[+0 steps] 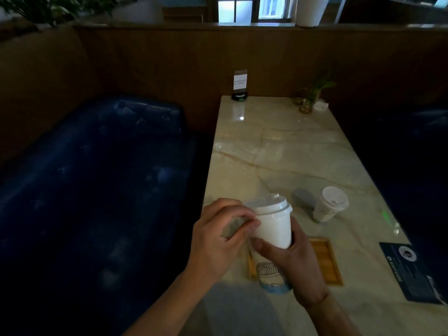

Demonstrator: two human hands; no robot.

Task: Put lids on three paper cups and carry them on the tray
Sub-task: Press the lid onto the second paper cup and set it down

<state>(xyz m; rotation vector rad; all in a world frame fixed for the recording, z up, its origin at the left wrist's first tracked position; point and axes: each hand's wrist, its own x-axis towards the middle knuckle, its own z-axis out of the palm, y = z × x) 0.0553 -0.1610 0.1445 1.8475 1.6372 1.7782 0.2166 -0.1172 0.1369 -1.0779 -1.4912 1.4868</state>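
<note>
A white paper cup point(274, 229) with a white lid point(270, 206) on top is held above the near table edge. My right hand point(293, 263) wraps around the cup's lower part. My left hand point(218, 234) pinches the cup's side just under the lid rim. Below my hands a second cup point(272, 275) with a blue line drawing stands on a wooden tray point(324, 260); its top is hidden. A third lidded cup point(329, 204) stands on the table to the right, apart from the tray.
The marble table point(278, 154) runs away from me. A dark card point(409, 270) lies at its right edge. A sign holder point(240, 89) and a small plant point(310, 98) stand at the far end. A blue padded bench point(97, 190) lies to the left.
</note>
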